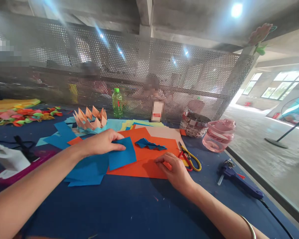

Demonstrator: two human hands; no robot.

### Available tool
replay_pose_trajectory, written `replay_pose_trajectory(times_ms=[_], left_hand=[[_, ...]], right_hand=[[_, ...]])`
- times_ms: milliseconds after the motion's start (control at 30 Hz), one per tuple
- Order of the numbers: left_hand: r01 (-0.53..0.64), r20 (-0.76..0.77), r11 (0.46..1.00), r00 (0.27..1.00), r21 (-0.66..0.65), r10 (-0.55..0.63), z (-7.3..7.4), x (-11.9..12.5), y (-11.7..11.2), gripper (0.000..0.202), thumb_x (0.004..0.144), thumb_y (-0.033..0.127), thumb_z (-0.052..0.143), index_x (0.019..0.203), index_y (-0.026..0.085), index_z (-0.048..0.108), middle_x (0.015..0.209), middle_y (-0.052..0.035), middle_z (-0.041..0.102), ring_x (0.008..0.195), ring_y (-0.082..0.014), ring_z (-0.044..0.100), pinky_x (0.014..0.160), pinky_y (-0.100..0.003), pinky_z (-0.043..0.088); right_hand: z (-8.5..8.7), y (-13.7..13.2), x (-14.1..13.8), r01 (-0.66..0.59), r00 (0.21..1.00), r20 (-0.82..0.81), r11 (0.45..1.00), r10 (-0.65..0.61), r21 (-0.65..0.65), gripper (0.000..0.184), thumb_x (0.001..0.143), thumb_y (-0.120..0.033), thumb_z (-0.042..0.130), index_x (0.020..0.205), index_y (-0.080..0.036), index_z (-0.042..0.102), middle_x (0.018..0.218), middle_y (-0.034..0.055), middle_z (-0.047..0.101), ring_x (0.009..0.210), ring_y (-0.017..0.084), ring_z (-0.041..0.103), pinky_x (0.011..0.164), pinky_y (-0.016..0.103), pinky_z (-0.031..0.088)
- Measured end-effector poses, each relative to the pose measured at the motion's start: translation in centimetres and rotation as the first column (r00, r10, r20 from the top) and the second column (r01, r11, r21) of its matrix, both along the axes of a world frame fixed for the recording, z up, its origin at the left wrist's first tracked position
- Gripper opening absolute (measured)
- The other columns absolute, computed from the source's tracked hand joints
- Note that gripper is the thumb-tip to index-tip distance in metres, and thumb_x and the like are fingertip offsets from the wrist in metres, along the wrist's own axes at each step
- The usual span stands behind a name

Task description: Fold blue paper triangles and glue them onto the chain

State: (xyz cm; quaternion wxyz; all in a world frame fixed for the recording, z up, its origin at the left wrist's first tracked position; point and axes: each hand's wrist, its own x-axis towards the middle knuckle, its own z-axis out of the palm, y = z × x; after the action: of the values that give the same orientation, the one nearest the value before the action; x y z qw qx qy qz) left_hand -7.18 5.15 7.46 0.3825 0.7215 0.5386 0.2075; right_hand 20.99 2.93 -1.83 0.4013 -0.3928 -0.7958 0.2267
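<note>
My left hand (103, 142) is closed on a square sheet of blue paper (122, 157), with the thumb on top near its upper edge. The sheet lies over the left part of some orange paper (144, 167) and beside more blue sheets (92, 169). My right hand (175, 169) is just over the right side of the orange paper, its thumb and fingertips drawn together with nothing visible between them. A folded, pleated blue paper piece (149, 144) rests on the orange paper between both hands. Scissors (193, 159) with red and yellow handles lie right beyond my right hand.
Behind stand a ring of folded peach paper points (91, 119), a green bottle (117, 103), a woven basket (194, 124) and a pink container (218, 136). A blue glue gun (239, 181) lies right; a white plug (11, 159) sits left. A perforated metal panel (129, 63) rises behind the table.
</note>
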Motion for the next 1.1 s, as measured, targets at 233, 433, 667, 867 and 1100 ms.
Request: replay_pose_trajectory(times_ms=[233, 433, 667, 867, 1100], left_hand=[[0.135, 0.392, 0.955, 0.92, -0.264, -0.021, -4.8, 4.6, 0.6, 0.038, 0.062, 0.05, 0.082, 0.082, 0.017, 0.076, 0.081, -0.0063, 0.078, 0.073, -0.0224, 0.071, 0.076, -0.033, 0.055], [0.061, 0.595, 0.924, 0.781, -0.377, 0.191, -6.7, 6.1, -1.0, 0.042, 0.066, 0.047, 0.082, 0.095, 0.018, 0.075, 0.093, -0.0075, 0.078, 0.082, -0.022, 0.073, 0.077, -0.031, 0.057], [0.031, 0.729, 0.896, 0.594, -0.444, 0.341, -7.1, 6.3, -2.3, 0.023, 0.081, 0.03, 0.073, 0.101, 0.019, 0.073, 0.103, -0.0078, 0.077, 0.095, -0.0241, 0.072, 0.087, -0.037, 0.058], [0.193, 0.788, 0.863, 0.534, -0.466, 0.306, -6.6, 6.9, -3.2, 0.024, 0.085, 0.027, 0.069, 0.107, 0.017, 0.073, 0.107, -0.0109, 0.076, 0.105, -0.0294, 0.069, 0.093, -0.046, 0.056], [0.177, 0.749, 0.871, 0.605, -0.459, 0.272, -6.8, 7.0, -3.7, 0.028, 0.085, 0.029, 0.069, 0.111, 0.019, 0.073, 0.119, -0.0095, 0.072, 0.111, -0.0274, 0.065, 0.094, -0.037, 0.055]], right_hand=[[0.7, -0.4, 0.0, 0.042, 0.999, -0.017, 0.999, -0.043, -0.021, 0.012, 0.091, -0.025, 0.056, 0.084, -0.02, 0.065, 0.084, 0.003, 0.071, 0.082, 0.018, 0.064, 0.075, 0.029, 0.048], [0.6, -1.2, -0.1, 0.138, 0.99, -0.017, 0.98, -0.137, 0.14, 0.026, 0.089, -0.013, 0.048, 0.113, -0.02, 0.056, 0.108, 0.0073, 0.065, 0.102, 0.02, 0.059, 0.087, 0.034, 0.047], [-0.2, -1.5, -0.5, 0.099, 0.993, -0.071, 0.995, -0.099, -0.005, 0.054, 0.078, -0.003, 0.05, 0.127, -0.026, 0.044, 0.119, 0.0042, 0.064, 0.11, 0.018, 0.06, 0.088, 0.031, 0.048], [0.7, -1.7, -0.7, 0.011, 1.0, -0.025, 0.999, -0.011, 0.034, 0.039, 0.072, -0.001, 0.058, 0.103, -0.024, 0.065, 0.097, 0.0012, 0.07, 0.092, 0.018, 0.062, 0.081, 0.029, 0.047], [1.0, -1.5, -0.8, 0.008, 0.955, -0.289, 0.976, -0.072, -0.219, 0.009, 0.078, -0.025, 0.07, 0.072, -0.019, 0.067, 0.077, 0.0023, 0.067, 0.078, 0.017, 0.059, 0.075, 0.029, 0.045]])
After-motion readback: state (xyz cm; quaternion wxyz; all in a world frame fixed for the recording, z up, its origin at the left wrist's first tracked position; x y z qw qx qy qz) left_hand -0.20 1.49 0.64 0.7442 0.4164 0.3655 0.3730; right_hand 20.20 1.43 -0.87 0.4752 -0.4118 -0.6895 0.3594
